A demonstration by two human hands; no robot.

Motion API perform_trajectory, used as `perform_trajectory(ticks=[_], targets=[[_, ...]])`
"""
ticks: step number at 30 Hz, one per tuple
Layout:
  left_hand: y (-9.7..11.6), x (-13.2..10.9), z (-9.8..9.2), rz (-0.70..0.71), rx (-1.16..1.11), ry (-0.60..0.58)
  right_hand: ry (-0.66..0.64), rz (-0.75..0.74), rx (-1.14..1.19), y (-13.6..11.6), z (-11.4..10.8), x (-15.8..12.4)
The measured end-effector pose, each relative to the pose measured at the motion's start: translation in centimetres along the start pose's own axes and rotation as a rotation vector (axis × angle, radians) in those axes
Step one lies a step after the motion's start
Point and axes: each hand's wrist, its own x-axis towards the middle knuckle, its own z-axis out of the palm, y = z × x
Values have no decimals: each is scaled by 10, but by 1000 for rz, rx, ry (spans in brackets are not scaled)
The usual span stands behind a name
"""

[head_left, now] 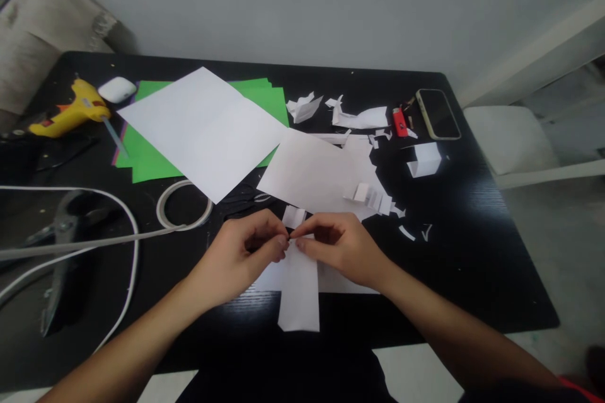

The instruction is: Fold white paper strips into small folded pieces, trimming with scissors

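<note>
Curling nearly closed, your left hand (241,255) meets the folded paper strip (300,293) at its far end; can't tell its grip. Strip's front-centre over the black table (472,283), likely light, easily creased: hold its edges. Your right hand (343,245) pinches that end, fingertips nearly together.

Dim, soft light leaves glare on the table (482,208).
</note>
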Motion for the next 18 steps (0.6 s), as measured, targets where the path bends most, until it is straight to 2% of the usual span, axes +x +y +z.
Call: perform_trajectory(ticks=[2,4,6,8,10,14,18], targets=[[0,-1,-3,73,-17,0,7,7,38,-1,-1,1],[0,-3,-6,215,37,-23,8,6,79,0,-2,3],[-1,-5,-7,361,133,-86,1,3,115,0,-2,4],[-2,-7,-8,443,213,-152,-11,1,139,1,-2,4],[-3,-8,-7,469,243,-161,-26,4,149,1,-2,4],[-4,-9,-5,457,211,-77,-72,2,212,-2,-2,3],[-2,-9,-7,471,182,-50,-88,1,267,-3,-2,2]])
